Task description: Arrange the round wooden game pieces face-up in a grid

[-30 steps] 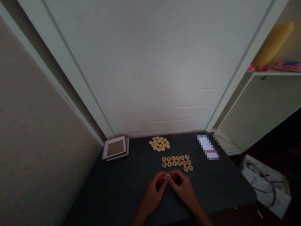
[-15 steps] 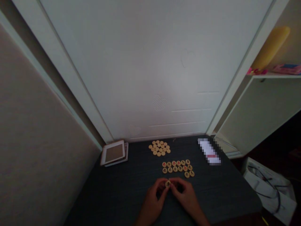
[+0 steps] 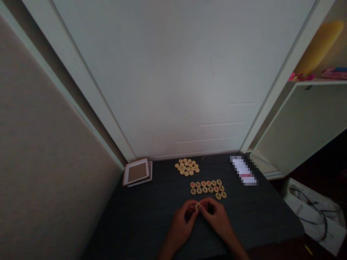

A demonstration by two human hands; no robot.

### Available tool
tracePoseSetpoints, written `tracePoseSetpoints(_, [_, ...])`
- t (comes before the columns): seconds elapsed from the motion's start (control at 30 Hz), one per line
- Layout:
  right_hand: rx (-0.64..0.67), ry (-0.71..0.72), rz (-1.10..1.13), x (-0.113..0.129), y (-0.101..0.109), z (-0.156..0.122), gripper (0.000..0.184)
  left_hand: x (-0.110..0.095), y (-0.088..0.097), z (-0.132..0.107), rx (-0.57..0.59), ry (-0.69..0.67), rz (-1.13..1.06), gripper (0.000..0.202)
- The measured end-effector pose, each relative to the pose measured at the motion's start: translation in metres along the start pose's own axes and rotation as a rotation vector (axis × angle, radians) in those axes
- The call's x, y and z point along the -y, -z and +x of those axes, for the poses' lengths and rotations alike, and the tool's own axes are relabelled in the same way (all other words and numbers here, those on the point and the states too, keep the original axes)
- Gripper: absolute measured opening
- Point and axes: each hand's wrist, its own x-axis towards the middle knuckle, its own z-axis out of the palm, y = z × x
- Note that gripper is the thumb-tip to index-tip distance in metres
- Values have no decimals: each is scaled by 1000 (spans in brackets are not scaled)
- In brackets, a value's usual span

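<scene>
Between the fingertips of both hands is one round wooden Chinese chess piece (image 3: 197, 206); the fingers cover most of it. My left hand (image 3: 184, 220) pinches it from the left, and my right hand (image 3: 215, 216) pinches it from the right. Just beyond the hands, face-up pieces (image 3: 205, 189) with red or black characters lie in two rows, with two more pieces (image 3: 221, 195) below their right end. Farther back sits a loose cluster of plain-looking pieces (image 3: 187, 167), no characters visible on them.
The dark tabletop (image 3: 135, 220) meets a white panel (image 3: 168, 72) at the back. Stacked frames (image 3: 137, 172) lie at the back left, and a blurred white item (image 3: 244, 171) at the back right. A white box with cables (image 3: 316, 213) stands beyond the table's right edge.
The camera view has shifted slightly. Both hands still hold the chess piece, whose character showed before and is now mostly hidden by the fingers. The pieces on the table keep their arrangement.
</scene>
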Motion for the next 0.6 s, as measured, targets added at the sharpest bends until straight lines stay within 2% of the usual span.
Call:
tracePoseSetpoints(0.37, [-5, 16, 12, 0, -1, -1, 36, 0, -1, 1, -36, -34, 7, 21])
tracePoseSetpoints(0.6, [29, 20, 12, 4, 1, -2, 34, -6, 0, 2, -15, -55, -37, 18])
